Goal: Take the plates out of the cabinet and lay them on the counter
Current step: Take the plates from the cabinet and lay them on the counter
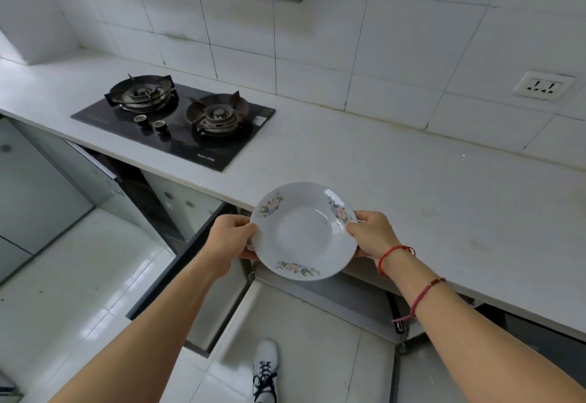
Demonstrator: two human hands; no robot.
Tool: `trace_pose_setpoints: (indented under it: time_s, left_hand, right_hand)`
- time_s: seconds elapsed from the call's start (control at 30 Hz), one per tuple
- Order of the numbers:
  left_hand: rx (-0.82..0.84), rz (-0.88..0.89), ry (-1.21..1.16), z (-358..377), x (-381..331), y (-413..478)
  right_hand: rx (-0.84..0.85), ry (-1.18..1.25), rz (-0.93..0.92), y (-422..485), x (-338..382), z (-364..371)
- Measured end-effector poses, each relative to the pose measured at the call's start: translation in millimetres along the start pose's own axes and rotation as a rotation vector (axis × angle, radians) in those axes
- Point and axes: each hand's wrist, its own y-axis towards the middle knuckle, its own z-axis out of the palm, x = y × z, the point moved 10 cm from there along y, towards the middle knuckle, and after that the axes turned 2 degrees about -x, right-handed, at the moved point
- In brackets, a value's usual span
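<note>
**A:** What are the hands doing?

**B:** Both hold one plate (pixel 304 231). The left hand (pixel 230 237) grips its left rim, thumb on top and fingers underneath. The right hand (pixel 371 234) grips the right rim the same way.

**A:** Where is the plate?

**B:** It's in the air, across the front edge of the counter (pixel 412 180). The far half is over the white top and the near half is over the open cabinet door (pixel 228 301) below. I see no other plate on the counter.

**A:** Which way does it face?

**B:** Hollow side up, tipped a little toward the camera. It's round, so it has no long axis. Three flower sprays mark the rim.

**A:** Which step is this?

**B:** I'd judge it the carry: the plate is out of the cabinet and not yet set down. The next move calls for taking it farther over the counter, to the right of the stove (pixel 177 117). Then it needs levelling and lowering until the base rests, and both hands can let go.
</note>
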Motion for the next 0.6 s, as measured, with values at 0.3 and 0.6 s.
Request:
trace_pose_setpoints:
  time_s: [0.3,0.6]
  left_hand:
    - [0.074,-0.009,0.02,10,-34,121]
    - [0.199,-0.038,0.115,14,-58,241]
  right_hand:
    - [-0.069,0.023,0.057,102,24,14]
    - [-0.144,0.056,0.141,192,47,36]
